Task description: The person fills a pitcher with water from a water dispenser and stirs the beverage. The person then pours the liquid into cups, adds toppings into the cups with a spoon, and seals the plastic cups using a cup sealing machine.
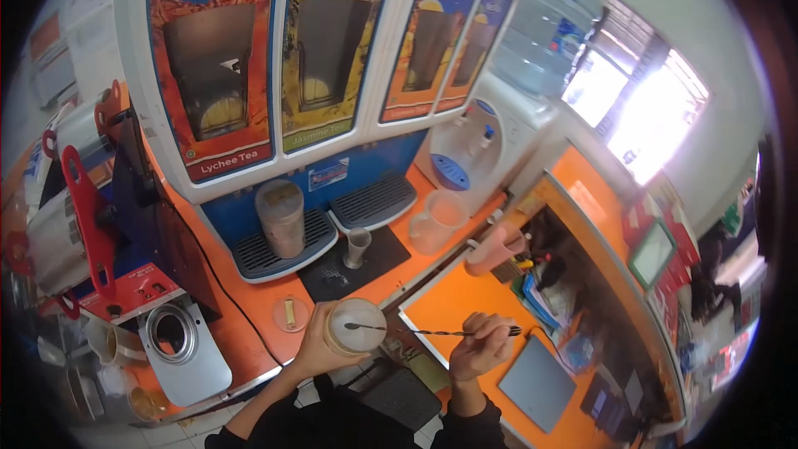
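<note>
My left hand [311,351] is wrapped round a clear cup or jar [357,307], held just off the front of the orange counter. Its inside looks whitish. A long bar spoon [431,333] with a twisted stem and a fork-shaped end is pinched in my right hand [480,351]. The spoon's bowl lies over the cup's mouth; whether it touches what is inside, I cannot tell. On a black mat [331,276] beyond stands a small jigger-like measuring cup [357,247]. A round lid [291,314] with a pale handle rests left of the cup.
Behind stands a drink dispenser [278,75], with a tall lidded container [283,224] on its drip tray [249,261]. A clear pitcher [435,223] and a pink pitcher [496,248] are to the right. A grey laptop [538,382] lies nearer. A red machine [137,291] and black cable [218,279] are left.
</note>
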